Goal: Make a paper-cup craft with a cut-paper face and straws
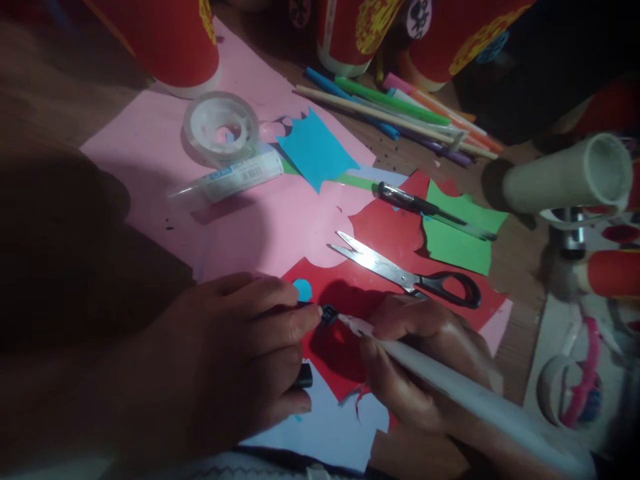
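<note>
My right hand [425, 360] grips a white-barrelled marker [450, 380], its tip pointing left. Just past that tip is a small round piece with dark marks [329, 315], which the fingertips of my left hand [250, 347] hold at its edge. A black cap [303, 377] pokes out between the lower fingers of the same hand. Beneath lies red paper [350, 280], with a small blue disc [303, 290] near my left fingertips. Scissors [400, 270] with black handles rest slightly apart on the red paper, above my right hand.
Pink paper [140, 147] carries a tape roll [193, 127], a glue stick [245, 179] and a blue scrap [320, 150]. A black pen [410, 200] crosses green paper [463, 247]. Several coloured pens [395, 103] lie behind, near red cups [170, 40]. At right stands a pale tube [545, 183].
</note>
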The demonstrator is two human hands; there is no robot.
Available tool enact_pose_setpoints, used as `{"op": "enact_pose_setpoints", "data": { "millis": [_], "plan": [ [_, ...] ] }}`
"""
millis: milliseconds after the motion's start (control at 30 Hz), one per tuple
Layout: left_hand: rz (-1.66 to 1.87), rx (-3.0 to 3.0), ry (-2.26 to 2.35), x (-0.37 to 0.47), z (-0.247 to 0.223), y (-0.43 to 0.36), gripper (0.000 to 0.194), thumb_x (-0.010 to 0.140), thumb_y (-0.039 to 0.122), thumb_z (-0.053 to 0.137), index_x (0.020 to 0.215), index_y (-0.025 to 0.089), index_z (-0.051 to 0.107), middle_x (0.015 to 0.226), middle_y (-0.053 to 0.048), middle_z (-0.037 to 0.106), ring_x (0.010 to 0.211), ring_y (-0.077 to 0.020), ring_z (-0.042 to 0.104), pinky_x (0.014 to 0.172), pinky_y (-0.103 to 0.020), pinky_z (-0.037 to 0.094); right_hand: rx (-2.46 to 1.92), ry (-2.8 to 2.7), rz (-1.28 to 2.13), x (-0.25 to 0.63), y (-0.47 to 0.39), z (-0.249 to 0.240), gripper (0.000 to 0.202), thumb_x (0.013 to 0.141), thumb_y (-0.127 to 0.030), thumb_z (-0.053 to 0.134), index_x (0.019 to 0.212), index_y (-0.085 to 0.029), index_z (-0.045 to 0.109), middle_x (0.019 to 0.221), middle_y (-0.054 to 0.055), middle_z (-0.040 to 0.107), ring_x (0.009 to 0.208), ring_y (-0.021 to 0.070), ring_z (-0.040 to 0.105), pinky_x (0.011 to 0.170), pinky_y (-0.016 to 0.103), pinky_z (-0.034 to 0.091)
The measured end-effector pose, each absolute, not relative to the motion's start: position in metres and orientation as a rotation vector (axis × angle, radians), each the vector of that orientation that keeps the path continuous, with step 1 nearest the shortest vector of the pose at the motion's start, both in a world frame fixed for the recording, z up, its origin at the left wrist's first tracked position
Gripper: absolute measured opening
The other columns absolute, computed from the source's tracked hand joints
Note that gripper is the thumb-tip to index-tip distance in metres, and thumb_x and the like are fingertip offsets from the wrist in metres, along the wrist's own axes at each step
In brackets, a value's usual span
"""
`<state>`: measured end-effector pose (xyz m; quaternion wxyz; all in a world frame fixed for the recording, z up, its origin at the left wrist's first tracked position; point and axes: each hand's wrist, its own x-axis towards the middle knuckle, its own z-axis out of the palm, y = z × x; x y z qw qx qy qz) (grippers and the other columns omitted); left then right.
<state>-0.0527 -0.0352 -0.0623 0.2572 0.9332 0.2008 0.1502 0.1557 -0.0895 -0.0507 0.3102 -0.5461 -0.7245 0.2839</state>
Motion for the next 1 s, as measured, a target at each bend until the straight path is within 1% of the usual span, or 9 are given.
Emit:
{"op": "enact_pose_setpoints", "data": {
  "millis": [233,400,600,700,767,800,867,933,1000],
  "plan": [
    [0.406,2.543,0.505,-0.054,-0.061,-0.035,0.026,0.090,0.034,0.045,0.076,0.021,0.063,0.102,0.003,0.067,0.095,-0.0182,0.054,0.081,-0.036,0.039,-1.485,-1.880,0.749,0.156,-0.087,-0.048,0.018,0.069,-0.007,0.055,0.070,-0.022,0.046,0.049,-0.004,0.053,0.038,0.0105,0.048,0.036,0.024,0.040],
    [0.401,2.561,0.486,-0.053,-0.059,-0.032,0.029,0.091,0.034,0.044,0.073,0.021,0.062,0.103,0.002,0.067,0.096,-0.0190,0.054,0.082,-0.036,0.039,-1.466,-1.867,0.865,0.162,-0.089,-0.048,0.022,0.069,-0.008,0.057,0.060,-0.021,0.042,0.045,-0.007,0.047,0.033,0.0064,0.042,0.035,0.020,0.038],
    [0.407,2.568,0.476,-0.053,-0.057,-0.032,0.030,0.089,0.032,0.046,0.067,0.020,0.063,0.102,0.000,0.068,0.095,-0.0191,0.055,0.083,-0.036,0.040,-1.425,-1.674,0.720,0.159,-0.090,-0.050,0.014,0.071,-0.009,0.057,0.077,-0.020,0.051,0.057,-0.002,0.060,0.041,0.0101,0.054,0.039,0.021,0.044],
    [0.416,2.573,0.504,-0.052,-0.057,-0.032,0.029,0.089,0.032,0.047,0.068,0.021,0.065,0.101,0.000,0.068,0.093,-0.0184,0.055,0.082,-0.036,0.041,-1.342,-1.762,0.688,0.161,-0.090,-0.050,0.016,0.077,-0.008,0.055,0.089,-0.019,0.056,0.057,-0.002,0.064,0.046,0.0117,0.060,0.048,0.023,0.050],
    [0.454,2.563,0.512,-0.051,-0.056,-0.031,0.028,0.088,0.030,0.049,0.067,0.021,0.064,0.092,0.001,0.069,0.088,-0.0171,0.056,0.080,-0.034,0.042,-1.210,-1.845,0.725,0.164,-0.090,-0.050,0.013,0.085,-0.012,0.050,0.095,-0.016,0.058,0.054,-0.004,0.065,0.049,0.0109,0.062,0.055,0.023,0.052],
    [0.474,2.560,0.506,-0.050,-0.055,-0.030,0.028,0.088,0.030,0.049,0.066,0.021,0.063,0.089,0.002,0.070,0.086,-0.0167,0.057,0.080,-0.033,0.043,-1.144,-1.899,0.743,0.166,-0.091,-0.050,0.013,0.088,-0.014,0.048,0.095,-0.015,0.058,0.056,-0.003,0.067,0.051,0.0108,0.063,0.057,0.023,0.053],
    [0.493,2.555,0.489,-0.050,-0.054,-0.029,0.029,0.089,0.031,0.048,0.065,0.021,0.062,0.090,0.002,0.070,0.087,-0.0168,0.057,0.079,-0.032,0.043,-1.059,-2.035,0.728,0.168,-0.092,-0.050,0.016,0.091,-0.019,0.046,0.093,-0.014,0.061,0.068,0.001,0.072,0.058,0.0119,0.066,0.062,0.025,0.054],
    [0.477,2.550,0.497,-0.051,-0.054,-0.029,0.029,0.089,0.033,0.047,0.068,0.020,0.062,0.098,0.001,0.069,0.092,-0.0175,0.056,0.079,-0.033,0.043,-1.041,-2.151,0.632,0.167,-0.094,-0.051,0.015,0.089,-0.019,0.050,0.088,-0.014,0.064,0.081,0.006,0.073,0.065,0.0145,0.068,0.063,0.028,0.055],
    [0.454,2.538,0.529,-0.052,-0.053,-0.030,0.028,0.089,0.034,0.048,0.071,0.020,0.063,0.101,0.001,0.069,0.095,-0.0178,0.055,0.081,-0.033,0.042,-1.033,-2.191,0.558,0.166,-0.096,-0.054,0.012,0.086,-0.018,0.054,0.086,-0.013,0.065,0.085,0.007,0.073,0.067,0.0167,0.068,0.060,0.030,0.055]
  ]
}}
